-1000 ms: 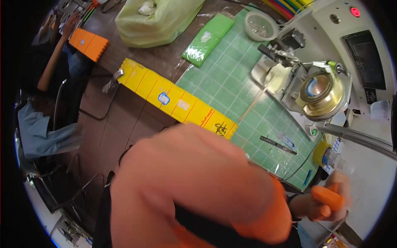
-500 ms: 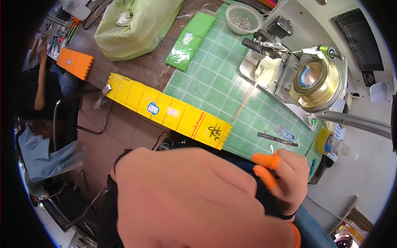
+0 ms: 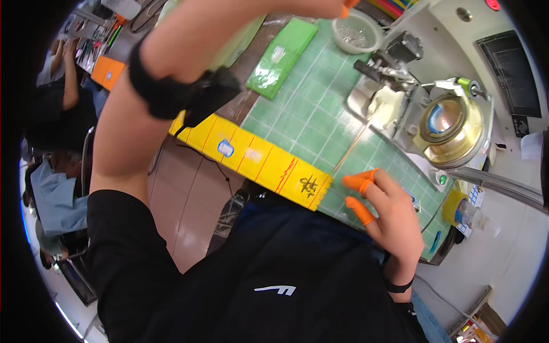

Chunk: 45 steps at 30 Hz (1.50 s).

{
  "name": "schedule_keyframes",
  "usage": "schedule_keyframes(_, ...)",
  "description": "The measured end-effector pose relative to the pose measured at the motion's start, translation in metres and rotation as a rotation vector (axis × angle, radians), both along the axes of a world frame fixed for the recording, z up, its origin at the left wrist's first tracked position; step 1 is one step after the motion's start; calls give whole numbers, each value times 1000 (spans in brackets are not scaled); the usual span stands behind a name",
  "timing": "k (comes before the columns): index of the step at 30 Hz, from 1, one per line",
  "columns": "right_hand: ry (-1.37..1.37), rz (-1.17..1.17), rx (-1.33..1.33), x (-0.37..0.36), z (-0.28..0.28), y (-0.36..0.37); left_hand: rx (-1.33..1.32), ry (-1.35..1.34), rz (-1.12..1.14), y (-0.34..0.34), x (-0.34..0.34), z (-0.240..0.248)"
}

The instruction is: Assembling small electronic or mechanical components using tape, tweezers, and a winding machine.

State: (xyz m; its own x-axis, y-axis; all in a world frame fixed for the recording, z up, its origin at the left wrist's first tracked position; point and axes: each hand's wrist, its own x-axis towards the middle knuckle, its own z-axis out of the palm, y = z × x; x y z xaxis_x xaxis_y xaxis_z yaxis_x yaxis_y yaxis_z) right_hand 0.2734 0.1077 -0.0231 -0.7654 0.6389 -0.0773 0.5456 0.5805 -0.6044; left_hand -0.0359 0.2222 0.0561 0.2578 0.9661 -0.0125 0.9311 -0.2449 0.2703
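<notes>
My left arm reaches up across the left side, a black band round it. My left hand [image 3: 318, 7] is at the top edge beside a pale bowl [image 3: 355, 33] of small metal pieces. Its fingers are mostly cut off; an orange finger cot shows near the bowl's rim. My right hand [image 3: 392, 211] is over the near edge of the green gridded mat [image 3: 286, 123], thumb and forefinger apart in orange finger cots, with nothing between them. Left of it lies a long yellow strip [image 3: 251, 157] with red lines. A thin wooden stick [image 3: 350, 148] slants beyond the fingertips.
A green wrapped packet [image 3: 280, 57] lies at the mat's far left. Right of the mat are a metal tray with a whitish lump [image 3: 386, 108] and a round brass-coloured device [image 3: 443, 128]. A clear bottle [image 3: 472, 217] stands far right. Another person sits at far left.
My left hand has swung from close in front of the camera to the far bowl. My right hand has shifted a little, now covering the dark tool on the mat. The view has shifted slightly.
</notes>
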Motion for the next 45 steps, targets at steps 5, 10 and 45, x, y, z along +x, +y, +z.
schedule_keyframes(5, -9, -27, -9, 12, 2, -1, 88, 183, -145, 74, 24, -74)
schedule_keyframes(10, 15, -97, -5, 29, 4, 4, 13, 216, -96, 88, 33, -104)
schedule_keyframes(45, 180, -118, 32, 15, 5, 8, 135, -695, 42, -41, 8, -40)
